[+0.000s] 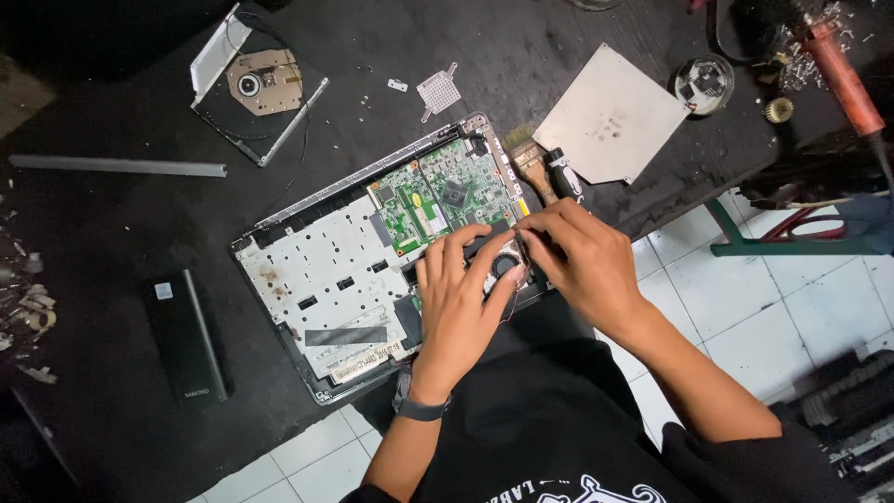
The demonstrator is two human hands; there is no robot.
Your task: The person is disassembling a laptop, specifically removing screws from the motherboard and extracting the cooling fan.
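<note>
Black workbench [112, 242] bears opened laptop [345, 279], optical drive [256, 84], battery [186, 340]

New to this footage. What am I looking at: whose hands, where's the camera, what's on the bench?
One picture, from a camera worn on a person's head, looking down at their own bare hands. An opened laptop lies on a dark bench, its green circuit board exposed. The left hand and right hand both rest on the black cooling fan. Around it: a removed optical drive, a grey metal plate, a brush and a black battery pack.
</note>
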